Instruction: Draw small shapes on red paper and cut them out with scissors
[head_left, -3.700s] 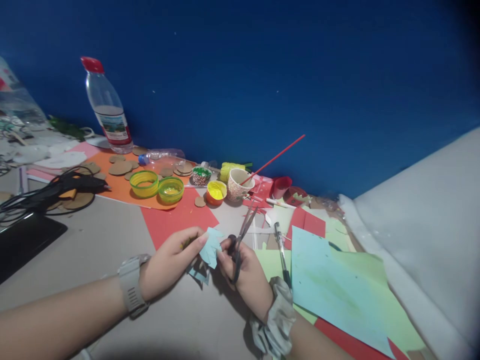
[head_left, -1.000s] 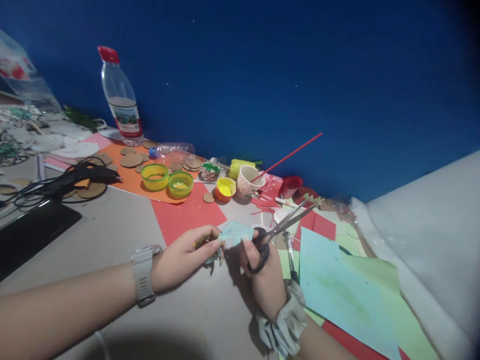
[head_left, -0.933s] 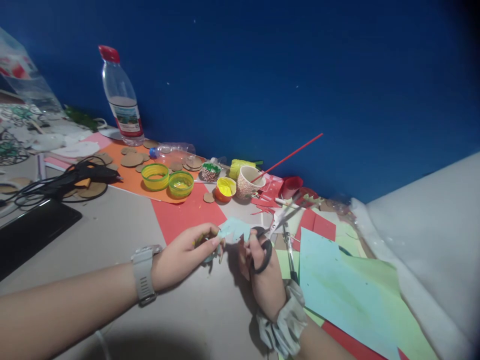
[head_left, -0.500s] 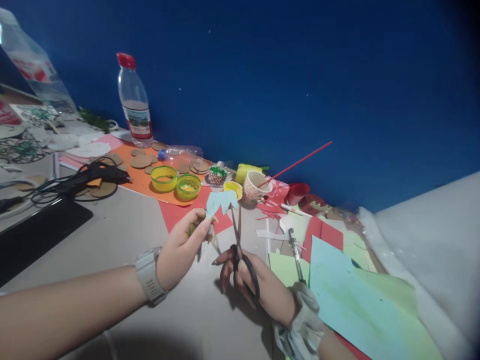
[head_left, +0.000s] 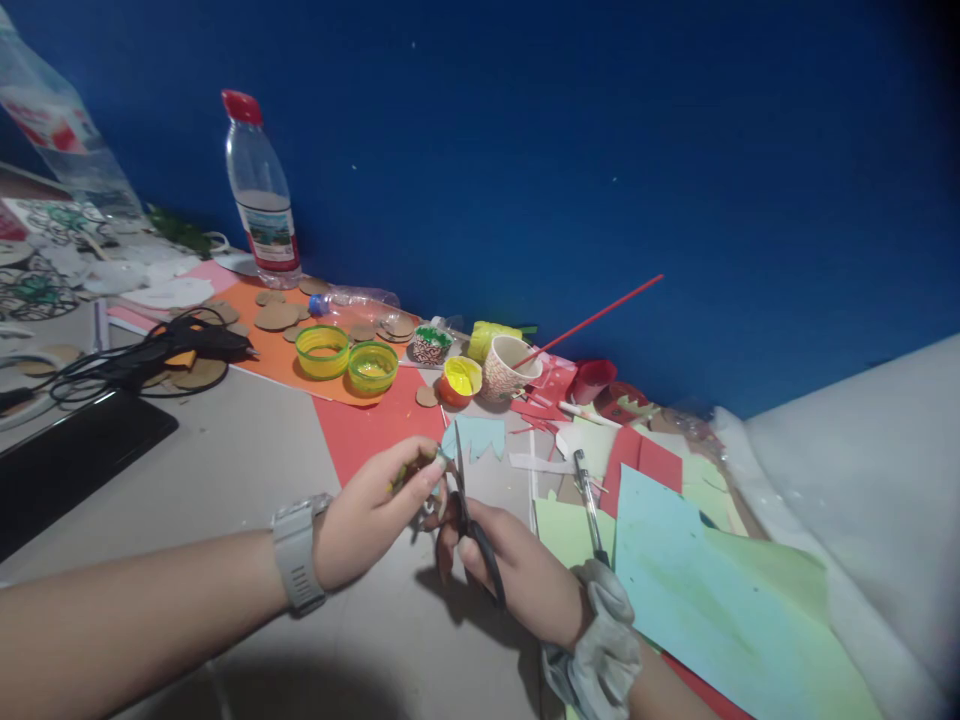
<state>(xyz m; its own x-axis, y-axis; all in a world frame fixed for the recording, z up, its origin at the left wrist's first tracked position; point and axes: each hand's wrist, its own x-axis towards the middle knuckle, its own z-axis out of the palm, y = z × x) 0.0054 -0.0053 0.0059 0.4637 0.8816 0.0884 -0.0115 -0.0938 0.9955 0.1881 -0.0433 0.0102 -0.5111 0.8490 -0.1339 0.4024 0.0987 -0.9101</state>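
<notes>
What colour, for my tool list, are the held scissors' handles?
The handles are black, clearest in the head view.

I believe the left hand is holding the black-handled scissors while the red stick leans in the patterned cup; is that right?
Not quite: the right hand is holding the black-handled scissors, as the head view shows, while the red stick leans in the patterned cup.

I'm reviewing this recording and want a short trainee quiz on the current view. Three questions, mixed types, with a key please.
1. Multiple choice: what holds the black-handled scissors?
A) the left hand
B) the right hand
C) nothing; they lie on the table

2. True or false: the blue-capped bottle lies on its side.

3. Fill in the colour: a thin ____ stick leans out of the patterned cup.

Key: 1 B; 2 true; 3 red.
</notes>
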